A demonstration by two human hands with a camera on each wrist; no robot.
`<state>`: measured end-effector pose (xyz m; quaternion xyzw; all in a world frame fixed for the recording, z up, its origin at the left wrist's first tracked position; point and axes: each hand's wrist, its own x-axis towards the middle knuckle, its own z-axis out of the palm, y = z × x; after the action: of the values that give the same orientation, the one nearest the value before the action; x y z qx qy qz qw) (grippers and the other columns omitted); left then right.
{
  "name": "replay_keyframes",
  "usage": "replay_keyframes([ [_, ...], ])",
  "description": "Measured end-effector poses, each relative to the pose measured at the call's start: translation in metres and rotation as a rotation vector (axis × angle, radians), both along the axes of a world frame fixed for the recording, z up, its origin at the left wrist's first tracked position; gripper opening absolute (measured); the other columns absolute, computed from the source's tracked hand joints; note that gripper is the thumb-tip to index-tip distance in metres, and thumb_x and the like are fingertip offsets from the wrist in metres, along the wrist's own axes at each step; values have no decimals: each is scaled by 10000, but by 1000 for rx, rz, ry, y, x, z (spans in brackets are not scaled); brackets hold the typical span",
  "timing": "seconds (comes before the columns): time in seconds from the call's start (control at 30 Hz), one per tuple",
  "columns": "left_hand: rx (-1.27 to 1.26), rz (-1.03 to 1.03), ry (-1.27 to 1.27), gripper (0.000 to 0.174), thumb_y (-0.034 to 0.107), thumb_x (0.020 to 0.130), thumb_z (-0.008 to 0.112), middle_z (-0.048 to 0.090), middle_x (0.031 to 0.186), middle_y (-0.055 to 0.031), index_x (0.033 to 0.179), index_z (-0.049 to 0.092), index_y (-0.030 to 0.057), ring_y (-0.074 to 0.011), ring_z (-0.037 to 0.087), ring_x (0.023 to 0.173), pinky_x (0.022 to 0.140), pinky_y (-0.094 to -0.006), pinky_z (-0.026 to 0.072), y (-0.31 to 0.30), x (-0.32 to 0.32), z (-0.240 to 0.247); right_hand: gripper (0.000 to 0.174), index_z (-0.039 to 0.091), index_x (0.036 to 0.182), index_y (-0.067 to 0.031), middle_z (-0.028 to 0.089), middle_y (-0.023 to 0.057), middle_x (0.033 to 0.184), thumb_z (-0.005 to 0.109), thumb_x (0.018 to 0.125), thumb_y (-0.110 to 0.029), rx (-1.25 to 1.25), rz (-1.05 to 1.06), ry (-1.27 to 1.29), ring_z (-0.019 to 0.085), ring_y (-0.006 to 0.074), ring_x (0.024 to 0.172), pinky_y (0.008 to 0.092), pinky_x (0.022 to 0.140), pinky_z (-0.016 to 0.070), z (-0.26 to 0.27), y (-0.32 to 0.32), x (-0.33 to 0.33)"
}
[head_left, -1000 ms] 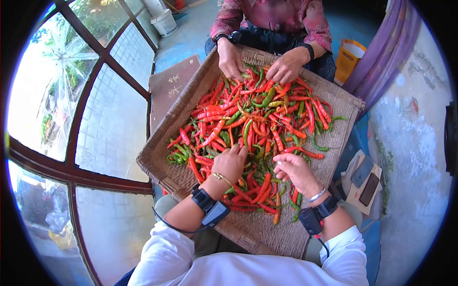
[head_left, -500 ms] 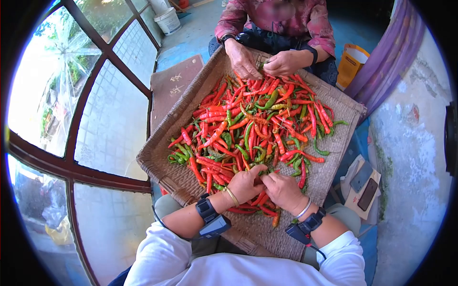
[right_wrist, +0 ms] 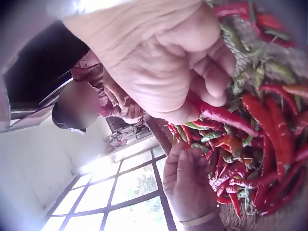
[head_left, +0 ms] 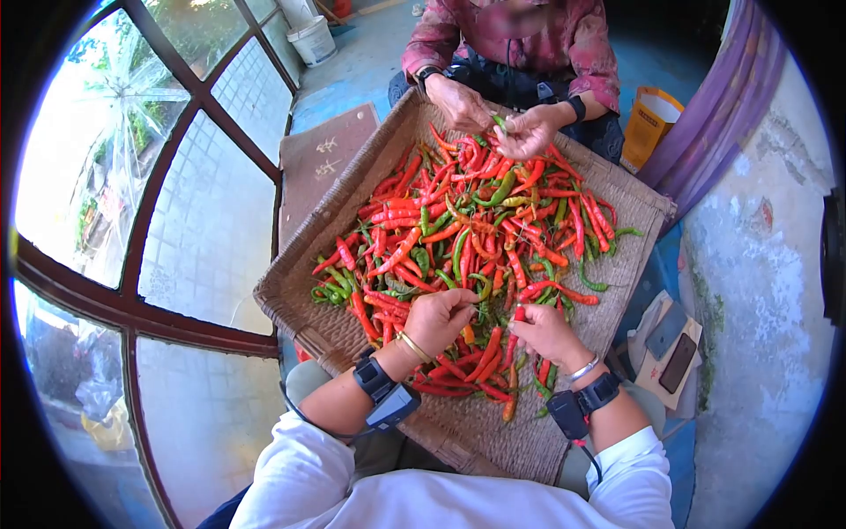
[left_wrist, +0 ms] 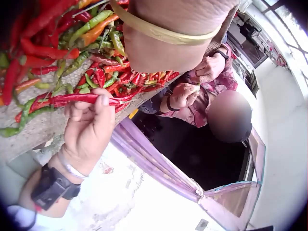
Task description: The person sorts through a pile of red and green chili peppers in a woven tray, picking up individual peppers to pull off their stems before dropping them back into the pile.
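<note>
A heap of red, green and orange chili peppers (head_left: pixel 397 216) fills much of a square woven basket (head_left: pixel 608 309). My right hand (head_left: pixel 551 339), over the near right side of the heap, pinches a red chili pepper (left_wrist: pixel 77 98) between thumb and fingers. In the right wrist view that chili (right_wrist: pixel 228 118) sticks out past the fingertips. My left hand (head_left: pixel 438 322) is just left of it, low over the chilies, thumb and forefinger tips close together. I cannot tell whether a small thing is between them.
Across the basket a person in a pink patterned top holds a small green piece in their hands (head_left: pixel 524 132). Windows (head_left: pixel 207 238) line the left; a purple curtain (head_left: pixel 723 106) hangs at right. Two phones (head_left: pixel 680 360) lie beside the basket. A brown board (head_left: pixel 326 154) is behind its left edge.
My hands met over the near part of the heap half a second ago and are now apart, the right with a red chili. The other person's hands have lifted from the chilies.
</note>
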<state>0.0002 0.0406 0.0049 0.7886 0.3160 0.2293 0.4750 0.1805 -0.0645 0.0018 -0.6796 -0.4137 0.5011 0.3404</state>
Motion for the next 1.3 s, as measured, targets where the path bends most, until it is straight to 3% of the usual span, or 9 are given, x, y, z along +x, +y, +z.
replay_keyframes([
  [0.1, 408, -204, 291, 201, 103, 725, 592, 590, 757, -76, 909, 574, 23, -266, 578, 700, 631, -317, 484, -3, 0, 1, 148, 565, 855, -44, 541, 24, 608, 551, 808, -183, -59, -165, 324, 463, 70, 434, 189, 412, 387, -1, 3, 10],
  [0.27, 588, -374, 496, 252, 120, 709, 549, 541, 996, -75, 955, 576, 72, -239, 521, 910, 766, -324, 452, -9, -1, -18, 171, 529, 948, -63, 616, 65, 727, 522, 853, -205, 539, -679, 823, 568, 105, 550, 207, 430, 434, 21, 13, 45],
  [0.4, 650, -495, 563, 285, 112, 679, 548, 534, 1003, -53, 960, 574, 74, -239, 503, 904, 748, -318, 466, -7, -1, -21, 231, 507, 1011, -61, 631, 63, 773, 515, 854, -231, 381, -841, 864, 594, 116, 592, 215, 445, 455, 3, 12, 58],
  [0.63, 799, -568, 660, 220, 130, 700, 552, 530, 1003, -33, 915, 578, 90, -210, 483, 908, 721, -302, 468, -4, -1, -14, 223, 543, 1015, -18, 591, 39, 712, 518, 826, -134, 113, -297, 537, 549, 78, 562, 187, 475, 432, 2, 2, 9],
  [0.73, 806, -482, 382, 219, 161, 706, 580, 566, 900, -52, 911, 577, 85, -219, 522, 862, 707, -324, 467, -2, 2, -9, 224, 560, 991, 1, 605, 36, 706, 561, 785, -87, 279, -69, 54, 561, 93, 577, 219, 519, 445, -2, 0, -9],
  [0.8, 587, -270, 186, 225, 181, 713, 601, 580, 776, -85, 904, 572, 65, -248, 571, 751, 651, -356, 473, -8, 4, -2, 257, 555, 1008, 9, 566, 8, 685, 587, 760, -48, 378, 64, -126, 512, 50, 585, 208, 537, 433, 1, -4, -18],
  [0.9, 447, -260, 217, 243, 180, 706, 614, 577, 732, -115, 905, 564, 50, -288, 582, 658, 594, -379, 475, -10, 2, 1, 258, 558, 1003, -6, 563, 15, 671, 600, 752, -52, 402, 30, -50, 515, 58, 577, 216, 534, 437, 7, -8, -32],
  [0.97, 461, -294, 229, 236, 183, 714, 611, 576, 724, -118, 903, 563, 49, -293, 581, 648, 581, -378, 476, -11, 2, -5, 271, 570, 984, -44, 579, 65, 636, 635, 729, -110, 421, -14, -134, 577, 155, 564, 271, 521, 455, 12, -9, -37],
  [1.3, 217, -362, 204, 237, 276, 795, 566, 553, 644, -156, 833, 567, 42, -319, 565, 621, 547, -396, 446, -17, 3, -1, 100, 596, 796, -12, 584, 78, 621, 598, 775, -110, 459, -202, -147, 551, 129, 530, 269, 503, 435, 2, -5, -24],
])
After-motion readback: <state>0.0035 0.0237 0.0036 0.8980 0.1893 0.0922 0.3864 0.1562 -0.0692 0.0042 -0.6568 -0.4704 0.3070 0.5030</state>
